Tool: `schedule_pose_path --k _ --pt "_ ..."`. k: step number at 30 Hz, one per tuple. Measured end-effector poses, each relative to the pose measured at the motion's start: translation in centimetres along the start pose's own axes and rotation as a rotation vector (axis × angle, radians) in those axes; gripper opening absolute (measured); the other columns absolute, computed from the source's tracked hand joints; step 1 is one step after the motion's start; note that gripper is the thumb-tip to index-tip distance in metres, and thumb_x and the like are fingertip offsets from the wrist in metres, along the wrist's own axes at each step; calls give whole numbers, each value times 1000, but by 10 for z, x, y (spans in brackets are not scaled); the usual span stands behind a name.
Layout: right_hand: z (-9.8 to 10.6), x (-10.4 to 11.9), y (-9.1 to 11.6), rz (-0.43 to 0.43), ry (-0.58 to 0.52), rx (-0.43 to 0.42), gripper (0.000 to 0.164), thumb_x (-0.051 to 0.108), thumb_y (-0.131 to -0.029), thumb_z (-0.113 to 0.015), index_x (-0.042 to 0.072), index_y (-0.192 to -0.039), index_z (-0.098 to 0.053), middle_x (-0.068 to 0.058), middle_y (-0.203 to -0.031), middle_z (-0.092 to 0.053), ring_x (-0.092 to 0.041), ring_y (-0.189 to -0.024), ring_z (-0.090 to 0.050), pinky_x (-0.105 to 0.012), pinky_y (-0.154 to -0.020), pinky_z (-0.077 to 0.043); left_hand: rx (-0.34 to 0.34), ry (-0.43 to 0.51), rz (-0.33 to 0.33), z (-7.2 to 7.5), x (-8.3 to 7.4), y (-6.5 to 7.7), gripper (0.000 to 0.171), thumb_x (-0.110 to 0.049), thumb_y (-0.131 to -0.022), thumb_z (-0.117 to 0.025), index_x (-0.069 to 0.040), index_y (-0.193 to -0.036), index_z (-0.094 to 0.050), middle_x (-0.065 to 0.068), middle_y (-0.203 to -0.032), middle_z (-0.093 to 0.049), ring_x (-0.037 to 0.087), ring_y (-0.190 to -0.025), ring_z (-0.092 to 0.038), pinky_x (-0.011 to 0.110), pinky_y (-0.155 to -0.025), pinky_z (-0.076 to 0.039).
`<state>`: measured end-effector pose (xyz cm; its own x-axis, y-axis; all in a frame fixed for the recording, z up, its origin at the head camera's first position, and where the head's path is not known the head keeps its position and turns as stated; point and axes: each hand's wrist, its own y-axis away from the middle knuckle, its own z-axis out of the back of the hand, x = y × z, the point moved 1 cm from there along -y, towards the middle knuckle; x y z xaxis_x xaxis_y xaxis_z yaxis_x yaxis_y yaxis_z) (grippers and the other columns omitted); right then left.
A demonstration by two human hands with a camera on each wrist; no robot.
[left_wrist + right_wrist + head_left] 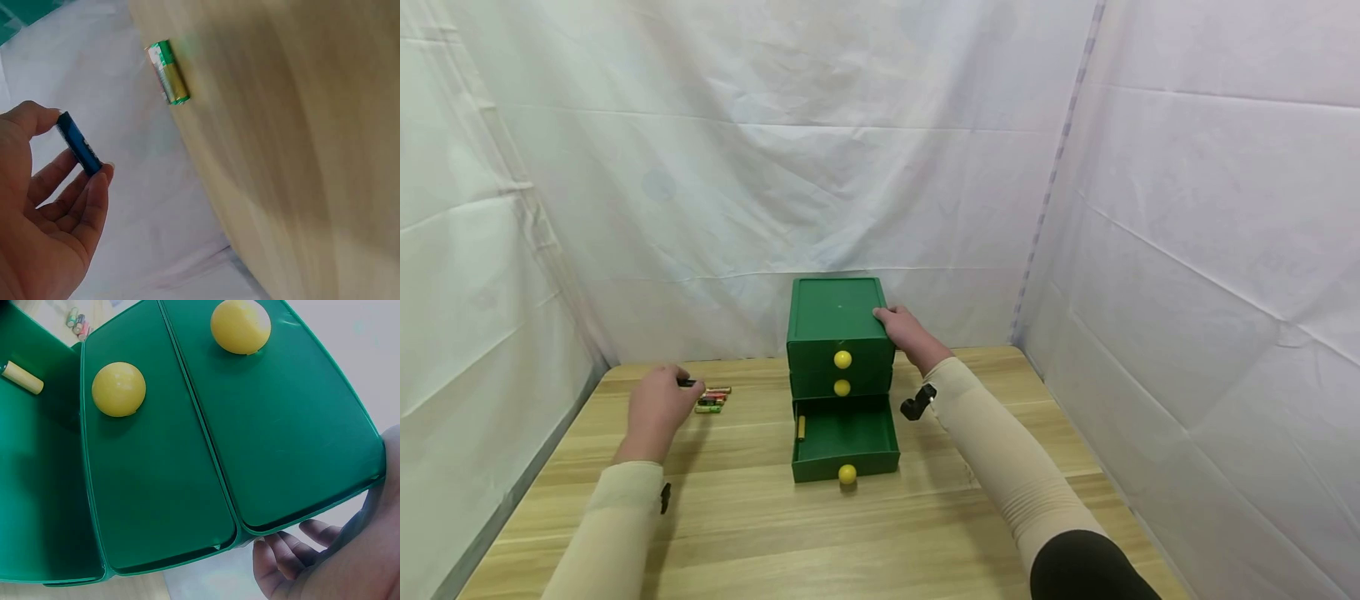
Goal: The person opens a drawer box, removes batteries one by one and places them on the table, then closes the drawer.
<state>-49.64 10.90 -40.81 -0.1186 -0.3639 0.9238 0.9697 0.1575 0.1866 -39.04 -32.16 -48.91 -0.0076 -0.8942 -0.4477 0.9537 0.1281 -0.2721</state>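
My left hand pinches a dark blue battery by its two ends, between thumb and fingers. Several batteries lie side by side just to its right on the table; in the left wrist view a green and gold battery shows. A green drawer cabinet with yellow round knobs stands at the table's middle. Its bottom drawer is pulled out, with a yellow battery along its left wall. My right hand holds the cabinet's right side, thumb over the top edge and fingers along the side.
The two upper drawers are closed. White cloth hangs behind the wooden table and on both sides. A black strap piece sticks out from the right wrist, near the cabinet's right side.
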Motion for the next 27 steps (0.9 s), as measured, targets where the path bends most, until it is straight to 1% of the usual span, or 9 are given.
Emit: schedule_pose_path --k 5,7,8,10,12,14,15,18,27 --pt "0 -1 -1 -1 -5 0 74 51 -104 -45 4 -156 -23 -20 -152 -38 -36 -135 -45 -51 -110 -39 68 -27 22 -13 4 0 49 -36 -96 -66 7 -118 -67 30 -112 -67 45 -93 -65 57 -74 -52" --pt "0 -2 -2 -2 -6 2 74 51 -104 -45 4 -156 -23 -20 -151 -38 -36 -135 -45 -51 -110 -39 82 -34 27 -17 6 0 48 -35 -95 -68 8 -114 -68 30 -108 -67 43 -89 -66 55 -71 -52" --pt "0 -2 -2 -2 -6 3 74 51 -104 -45 4 -156 -23 -20 -151 -38 -36 -135 -45 -51 -110 -39 85 -35 33 -19 7 0 46 -35 -95 -69 8 -110 -69 29 -102 -68 40 -83 -66 52 -68 -52" --pt "0 -2 -2 -3 -6 6 74 51 -104 -45 4 -156 -23 -20 -152 -37 -36 -136 -44 -51 -111 -38 106 -28 52 -24 9 1 41 -35 -95 -68 6 -91 -68 22 -80 -66 31 -66 -61 45 -58 -50" --pt "-1 -2 -3 -4 -9 8 75 51 -104 -45 4 -157 -22 -20 -152 -37 -36 -136 -44 -52 -111 -38 141 -18 73 -29 10 2 40 -35 -95 -68 -1 -74 -61 10 -63 -56 21 -54 -50 38 -50 -43" --pt "-1 -1 -2 -4 -12 9 75 51 -104 -45 4 -157 -21 -20 -152 -36 -36 -137 -43 -52 -111 -38 182 -6 106 -34 11 3 44 -34 -96 -67 -9 -62 -52 1 -53 -43 16 -48 -38 33 -46 -36" --pt "-1 -1 -2 -5 -9 9 75 51 -104 -44 4 -157 -21 -20 -153 -36 -36 -137 -43 -52 -111 -37 200 -3 121 -36 12 3 47 -33 -96 -67 -12 -59 -48 -1 -51 -39 15 -46 -36 32 -45 -35" --pt "-1 0 -2 -6 -6 9 75 51 -104 -44 3 -158 -20 -20 -153 -36 -36 -137 -43 -51 -111 -37 223 -6 139 -40 13 5 47 -30 -95 -67 -14 -56 -46 -2 -50 -40 15 -45 -38 33 -45 -37" --pt "-2 0 -1 -10 -1 4 75 51 -105 -44 3 -158 -20 -21 -152 -37 -36 -136 -44 -51 -111 -38 193 -74 123 -44 10 6 43 -27 -92 -66 -13 -56 -47 4 -57 -51 20 -52 -45 36 -48 -40"
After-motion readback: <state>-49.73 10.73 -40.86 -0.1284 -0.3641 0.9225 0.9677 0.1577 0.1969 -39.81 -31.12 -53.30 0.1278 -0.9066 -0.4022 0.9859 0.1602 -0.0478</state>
